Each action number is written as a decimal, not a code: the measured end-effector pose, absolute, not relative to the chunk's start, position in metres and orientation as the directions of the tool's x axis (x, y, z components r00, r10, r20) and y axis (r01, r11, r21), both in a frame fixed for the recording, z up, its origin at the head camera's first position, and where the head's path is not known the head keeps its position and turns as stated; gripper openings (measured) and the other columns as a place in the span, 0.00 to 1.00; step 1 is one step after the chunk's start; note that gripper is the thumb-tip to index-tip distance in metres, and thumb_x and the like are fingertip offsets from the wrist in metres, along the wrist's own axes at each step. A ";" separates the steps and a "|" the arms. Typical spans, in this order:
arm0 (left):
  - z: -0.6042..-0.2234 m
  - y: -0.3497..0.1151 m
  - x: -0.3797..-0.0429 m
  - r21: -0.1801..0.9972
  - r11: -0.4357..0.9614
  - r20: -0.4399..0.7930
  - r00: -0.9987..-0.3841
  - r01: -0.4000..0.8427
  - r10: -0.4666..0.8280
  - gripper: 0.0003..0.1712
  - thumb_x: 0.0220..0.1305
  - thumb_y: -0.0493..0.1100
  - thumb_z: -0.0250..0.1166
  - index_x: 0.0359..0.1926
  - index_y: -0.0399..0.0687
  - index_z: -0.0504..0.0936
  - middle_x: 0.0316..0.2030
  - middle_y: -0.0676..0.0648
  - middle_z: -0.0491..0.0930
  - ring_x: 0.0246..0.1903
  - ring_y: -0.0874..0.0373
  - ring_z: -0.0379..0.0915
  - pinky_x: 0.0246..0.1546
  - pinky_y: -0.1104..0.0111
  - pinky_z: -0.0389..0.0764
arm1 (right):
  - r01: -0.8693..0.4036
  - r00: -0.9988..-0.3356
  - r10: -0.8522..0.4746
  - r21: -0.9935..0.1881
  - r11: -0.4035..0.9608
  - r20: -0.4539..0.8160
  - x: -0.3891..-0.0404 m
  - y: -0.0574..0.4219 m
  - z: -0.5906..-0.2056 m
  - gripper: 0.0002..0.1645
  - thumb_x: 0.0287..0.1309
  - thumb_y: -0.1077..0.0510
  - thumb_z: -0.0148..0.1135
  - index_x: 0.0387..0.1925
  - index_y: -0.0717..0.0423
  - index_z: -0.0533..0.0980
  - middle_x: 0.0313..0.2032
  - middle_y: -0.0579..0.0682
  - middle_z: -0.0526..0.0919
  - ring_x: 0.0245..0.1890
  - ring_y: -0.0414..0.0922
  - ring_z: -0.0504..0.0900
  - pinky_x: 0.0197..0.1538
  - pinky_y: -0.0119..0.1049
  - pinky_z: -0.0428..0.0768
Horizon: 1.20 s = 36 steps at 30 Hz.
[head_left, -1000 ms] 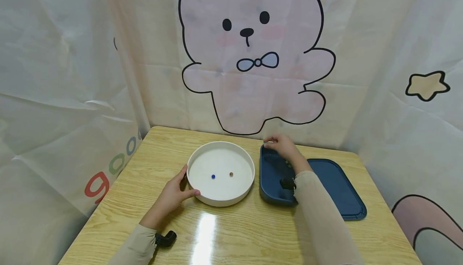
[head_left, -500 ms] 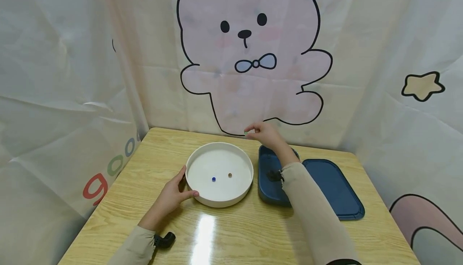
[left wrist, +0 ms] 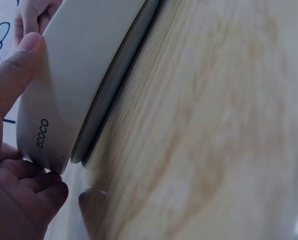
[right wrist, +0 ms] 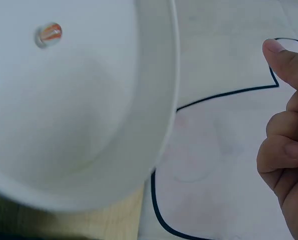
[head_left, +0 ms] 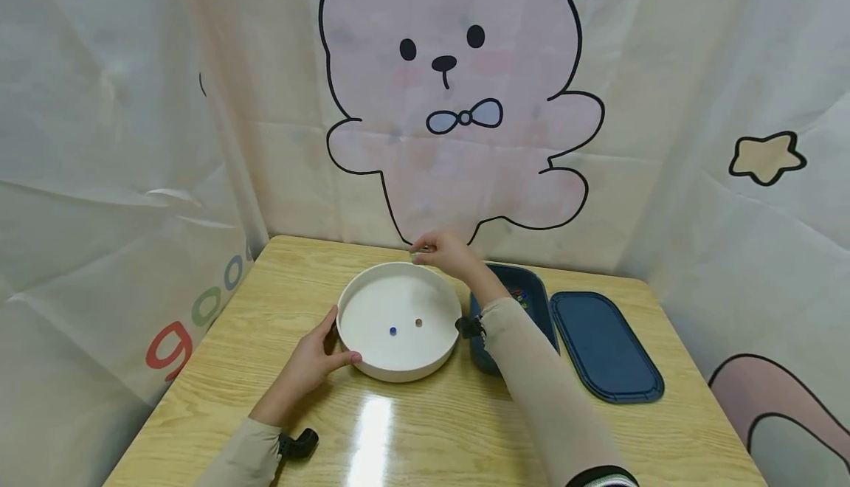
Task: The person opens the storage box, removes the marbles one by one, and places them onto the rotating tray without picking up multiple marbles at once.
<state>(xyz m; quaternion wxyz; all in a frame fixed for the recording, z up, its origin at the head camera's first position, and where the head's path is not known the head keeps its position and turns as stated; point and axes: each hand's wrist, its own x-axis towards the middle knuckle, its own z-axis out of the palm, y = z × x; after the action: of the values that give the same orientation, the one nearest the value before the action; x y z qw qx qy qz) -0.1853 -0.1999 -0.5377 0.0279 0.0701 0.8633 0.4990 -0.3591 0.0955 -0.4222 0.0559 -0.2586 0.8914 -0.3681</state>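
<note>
A round white dish [head_left: 398, 358] stands on the table, with a blue marble [head_left: 393, 331] and an orange-striped marble [head_left: 418, 322] inside. My left hand [head_left: 313, 360] holds its left side; in the left wrist view the thumb [left wrist: 19, 65] and curled fingers lie against the outer wall. Above the dish's far rim, my right hand [head_left: 446, 254] pinches a small green marble [head_left: 415, 256] between thumb and fingers. That marble does not show in the right wrist view. Behind the right forearm is a dark blue box [head_left: 541, 302], partly covered, with several coloured marbles in it.
A flat dark blue lid [head_left: 607, 347] lies on the wooden table [head_left: 438, 428], right of the box. Printed curtains [head_left: 425, 177] hang behind the table and at both sides. A black wrist camera [head_left: 470, 326] on the right arm hangs near the dish's right rim.
My right hand has lifted out of the blue box with the green marble and moved left to above the dish's far rim. My left hand has kept its hold on the dish.
</note>
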 end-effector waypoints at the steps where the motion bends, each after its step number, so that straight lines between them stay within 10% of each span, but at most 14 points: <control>1: -0.538 -0.201 -0.185 0.862 0.497 0.025 -0.988 0.097 0.150 0.69 0.54 0.57 0.79 0.82 0.39 0.44 0.80 0.39 0.47 0.79 0.40 0.44 0.76 0.47 0.56 | -0.417 -0.859 -0.506 -0.687 0.595 0.083 -0.359 0.092 -0.424 0.11 0.64 0.51 0.72 0.47 0.46 0.87 0.38 0.48 0.83 0.33 0.43 0.73 0.35 0.35 0.76; 11: -0.540 -0.200 -0.188 0.871 0.481 0.030 -0.988 0.100 0.151 0.68 0.54 0.57 0.79 0.82 0.41 0.45 0.80 0.39 0.49 0.79 0.42 0.45 0.77 0.47 0.55 | -0.444 -0.836 -0.541 -0.692 0.569 0.092 -0.364 0.075 -0.439 0.15 0.62 0.50 0.74 0.48 0.53 0.88 0.18 0.44 0.65 0.20 0.41 0.61 0.25 0.33 0.64; 36: -0.540 -0.201 -0.185 0.869 0.488 0.007 -0.989 0.079 0.148 0.69 0.54 0.59 0.79 0.83 0.44 0.44 0.81 0.42 0.48 0.79 0.43 0.44 0.77 0.48 0.56 | -0.406 -0.838 -0.546 -0.687 0.603 0.016 -0.358 0.071 -0.459 0.09 0.63 0.51 0.73 0.45 0.43 0.88 0.29 0.47 0.76 0.30 0.43 0.68 0.31 0.34 0.70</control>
<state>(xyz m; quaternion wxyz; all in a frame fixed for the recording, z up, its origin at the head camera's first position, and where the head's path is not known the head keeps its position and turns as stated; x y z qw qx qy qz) -0.1848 -0.2006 -0.5398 0.0343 0.0659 0.8620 0.5014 -0.3583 0.0709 -0.4590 0.0983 -0.2674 0.8898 -0.3564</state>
